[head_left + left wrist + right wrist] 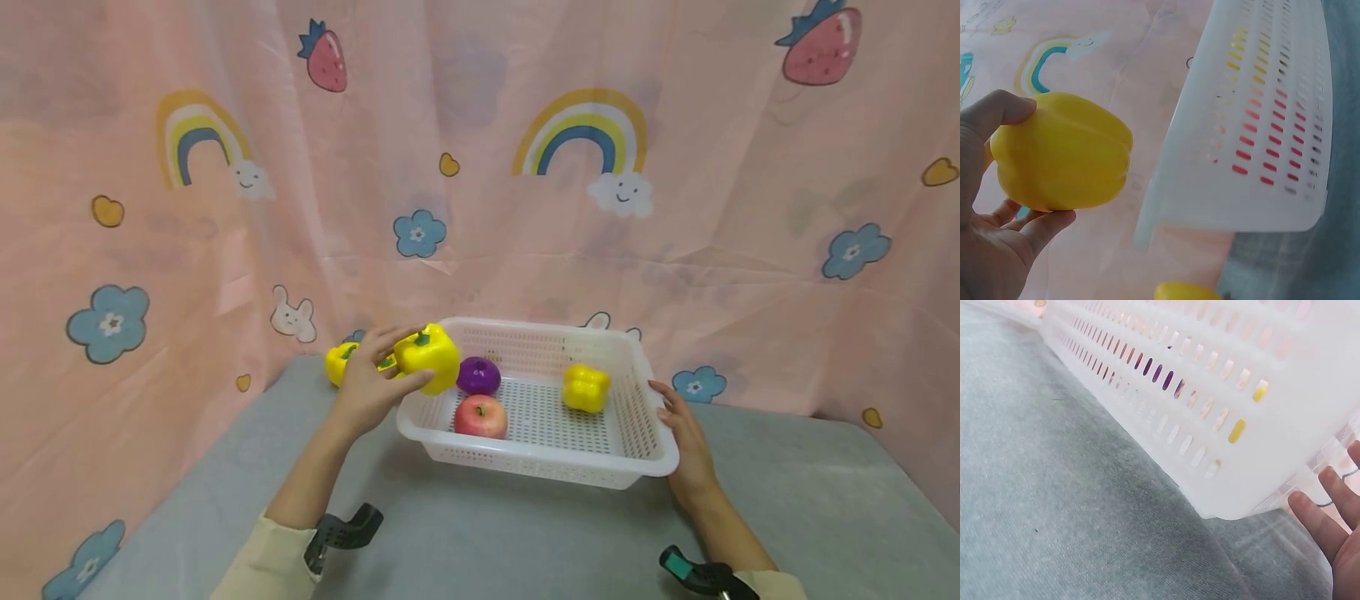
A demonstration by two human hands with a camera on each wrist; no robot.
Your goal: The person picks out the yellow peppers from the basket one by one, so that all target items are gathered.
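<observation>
White basket (536, 463) holds apple (481, 417), onion (478, 377), pepper (586, 389); left hand (371, 387) grips another pepper (431, 360), spread right hand (690, 454) touches basket.

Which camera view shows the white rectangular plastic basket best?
The head view: there, the white slotted plastic basket shows nearly its whole rim and its inside. Both wrist views show mostly slotted outer wall, cut off by the frame.

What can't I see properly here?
Head view: the leftmost yellow pepper, partly behind the left hand.
Left wrist view: the apple, mostly behind the basket wall.
Left wrist view: the lowest yellow thing, cut by the bottom edge.
Right wrist view: right hand, cut by the right edge.
</observation>
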